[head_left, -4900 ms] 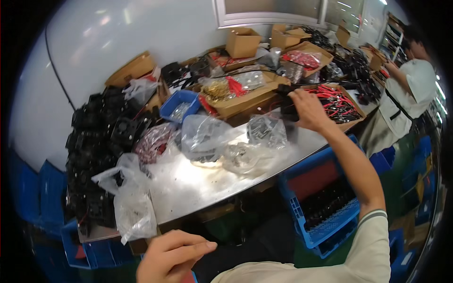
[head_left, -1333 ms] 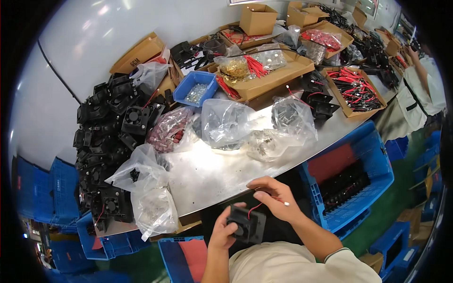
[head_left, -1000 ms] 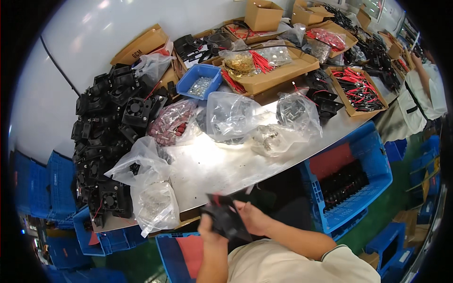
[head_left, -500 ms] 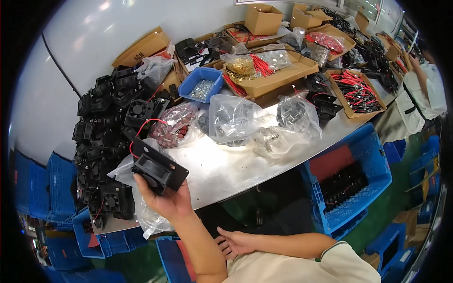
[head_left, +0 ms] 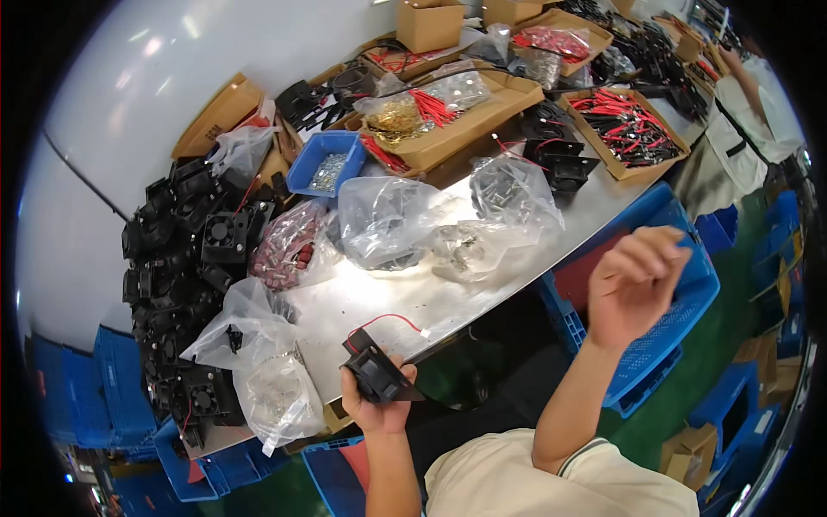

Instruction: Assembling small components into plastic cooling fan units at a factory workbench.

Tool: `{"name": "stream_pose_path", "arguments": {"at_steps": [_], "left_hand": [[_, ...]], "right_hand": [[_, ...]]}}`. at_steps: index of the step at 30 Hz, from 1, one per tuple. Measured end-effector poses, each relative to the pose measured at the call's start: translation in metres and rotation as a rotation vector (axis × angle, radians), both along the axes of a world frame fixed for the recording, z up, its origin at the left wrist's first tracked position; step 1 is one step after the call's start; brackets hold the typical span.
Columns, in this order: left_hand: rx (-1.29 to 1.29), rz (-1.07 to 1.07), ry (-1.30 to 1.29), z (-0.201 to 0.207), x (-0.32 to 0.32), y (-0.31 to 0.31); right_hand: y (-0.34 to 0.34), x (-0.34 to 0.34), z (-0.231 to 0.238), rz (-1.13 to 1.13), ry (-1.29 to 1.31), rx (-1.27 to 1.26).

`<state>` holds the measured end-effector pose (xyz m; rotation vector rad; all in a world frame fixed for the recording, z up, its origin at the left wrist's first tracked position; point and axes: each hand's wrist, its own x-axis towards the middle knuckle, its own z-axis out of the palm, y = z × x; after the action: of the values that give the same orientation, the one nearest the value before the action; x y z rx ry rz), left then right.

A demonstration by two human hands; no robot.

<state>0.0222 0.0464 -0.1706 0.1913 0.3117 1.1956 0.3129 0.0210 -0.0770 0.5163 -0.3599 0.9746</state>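
My left hand (head_left: 379, 415) is closed around a black fan unit (head_left: 379, 376) on a black plate, held just over the near edge of the metal table (head_left: 332, 314). A red wire with a small white connector rises from the fan and points to the right. Out to the right, my right hand (head_left: 633, 280) is raised above a blue crate (head_left: 689, 297). Its fingers are loosely bent and apart, slightly blurred, with nothing visible in them. Another black fan unit (head_left: 564, 164) with a red wire lies near the far right of the table, beyond that hand.
Black fans (head_left: 177, 310) are stacked at the left. Clear bags (head_left: 388, 220) of parts and a bag of dark red pieces (head_left: 289, 246) lie mid-table. Behind them stand a blue bin (head_left: 327, 164) of small metal parts and cardboard trays (head_left: 465, 142). A person (head_left: 732, 129) works at the far right.
My left hand has brought the fan unit down and to the right, toward me. My right hand has risen from near my body to above the blue crate. The view has shifted slightly.
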Motion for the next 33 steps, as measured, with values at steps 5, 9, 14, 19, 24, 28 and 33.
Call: {"name": "stream_pose_path", "arguments": {"at_steps": [5, 9, 14, 19, 24, 28, 33], "left_hand": [[0.021, -0.014, 0.135, 0.011, -0.005, 0.001], [0.018, -0.140, 0.055, -0.006, 0.015, -0.007], [0.001, -0.452, -0.118, -0.015, 0.065, -0.027], [0.042, -0.423, 0.014, -0.012, 0.028, -0.025], [-0.033, -0.087, 0.300, -0.008, -0.007, -0.013], [-0.013, 0.105, 0.406, 0.001, -0.008, -0.002], [0.023, 0.141, 0.526, 0.019, -0.014, 0.005]], "right_hand": [[0.009, -0.006, -0.036, -0.257, -0.599, -0.768], [0.028, -0.040, -0.029, -0.128, -0.482, -0.728], [0.043, -0.082, -0.012, -0.045, -0.528, -0.732], [0.040, -0.060, -0.032, -0.247, -0.812, -0.901], [0.070, -0.006, -0.044, -1.127, -1.778, -1.060], [0.115, 0.029, -0.075, -1.364, -2.176, -1.136], [0.130, 0.043, -0.059, -1.424, -2.450, -0.908]]}}
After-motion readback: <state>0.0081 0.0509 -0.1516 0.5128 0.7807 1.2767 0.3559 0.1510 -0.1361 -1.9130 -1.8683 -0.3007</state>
